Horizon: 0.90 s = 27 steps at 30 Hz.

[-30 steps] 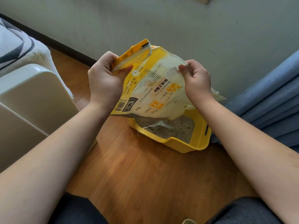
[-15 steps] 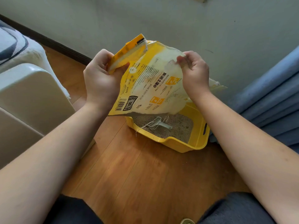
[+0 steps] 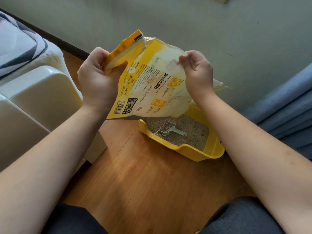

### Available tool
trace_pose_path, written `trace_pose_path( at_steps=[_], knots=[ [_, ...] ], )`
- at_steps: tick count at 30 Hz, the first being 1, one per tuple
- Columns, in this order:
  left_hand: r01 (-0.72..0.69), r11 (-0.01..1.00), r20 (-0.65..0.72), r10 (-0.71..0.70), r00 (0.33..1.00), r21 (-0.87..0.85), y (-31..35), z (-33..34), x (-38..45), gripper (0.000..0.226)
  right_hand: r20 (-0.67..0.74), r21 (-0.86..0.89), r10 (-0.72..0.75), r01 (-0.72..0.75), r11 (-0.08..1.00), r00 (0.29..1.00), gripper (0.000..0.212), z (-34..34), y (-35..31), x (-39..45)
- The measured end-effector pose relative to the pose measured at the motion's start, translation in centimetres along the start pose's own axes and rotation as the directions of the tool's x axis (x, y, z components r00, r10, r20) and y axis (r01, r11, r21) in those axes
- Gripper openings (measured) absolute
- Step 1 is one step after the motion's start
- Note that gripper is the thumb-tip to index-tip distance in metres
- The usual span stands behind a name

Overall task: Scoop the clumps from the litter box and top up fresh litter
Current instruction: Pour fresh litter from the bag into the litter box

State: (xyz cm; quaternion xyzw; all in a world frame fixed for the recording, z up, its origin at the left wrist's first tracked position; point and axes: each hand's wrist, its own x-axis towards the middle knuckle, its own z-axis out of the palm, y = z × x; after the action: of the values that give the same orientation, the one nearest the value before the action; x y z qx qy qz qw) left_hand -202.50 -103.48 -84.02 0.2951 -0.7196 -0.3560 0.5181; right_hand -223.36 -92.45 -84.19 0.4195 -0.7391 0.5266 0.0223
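Note:
A yellow and white litter bag (image 3: 152,85) hangs upside down over the yellow litter box (image 3: 194,152), its torn open edge at the bottom just above the box's far left corner. My left hand (image 3: 98,81) grips the bag's yellow sealed end at the left. My right hand (image 3: 197,73) pinches the bag's upper right edge. Grey litter (image 3: 194,130) fills the box, and a pale slotted scoop (image 3: 170,130) lies on it. Loose threads dangle from the bag's open edge.
A white plastic bin (image 3: 42,102) stands close on the left, with patterned bedding (image 3: 20,46) behind it. Blue curtain folds (image 3: 283,108) hang at the right beside the box. The wall is right behind the box. Wooden floor (image 3: 143,179) lies between my knees and the box.
Both hands have lifted the bag slightly, uncovering more of the litter and the scoop. The grips on the bag are the same.

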Motion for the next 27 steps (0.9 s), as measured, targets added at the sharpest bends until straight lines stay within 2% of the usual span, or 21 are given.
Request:
trace_pose_path(
  at_steps=[9,14,22,27],
  knots=[
    [0.039,0.997,0.039,-0.036,0.999,-0.069,0.1,1.3,-0.5,0.024,-0.018,-0.067,-0.023,0.021,0.998,1.000,0.017,-2.2,0.1,-0.3],
    [0.069,0.989,0.082,-0.059,0.995,-0.131,0.4,2.8,-1.2,0.034,-0.035,-0.118,-0.012,0.008,0.993,0.999,0.019,-4.3,0.6,-0.6],
    [0.096,0.976,0.137,-0.069,0.988,-0.198,1.4,4.4,-1.9,0.034,-0.054,-0.178,0.009,-0.018,0.984,0.998,0.025,-6.5,1.2,-1.2],
    [0.124,0.974,0.167,-0.093,0.982,-0.190,1.2,4.5,-1.9,0.036,-0.052,-0.202,0.034,-0.044,0.978,0.998,0.021,-6.4,1.4,-1.7]
  ],
)
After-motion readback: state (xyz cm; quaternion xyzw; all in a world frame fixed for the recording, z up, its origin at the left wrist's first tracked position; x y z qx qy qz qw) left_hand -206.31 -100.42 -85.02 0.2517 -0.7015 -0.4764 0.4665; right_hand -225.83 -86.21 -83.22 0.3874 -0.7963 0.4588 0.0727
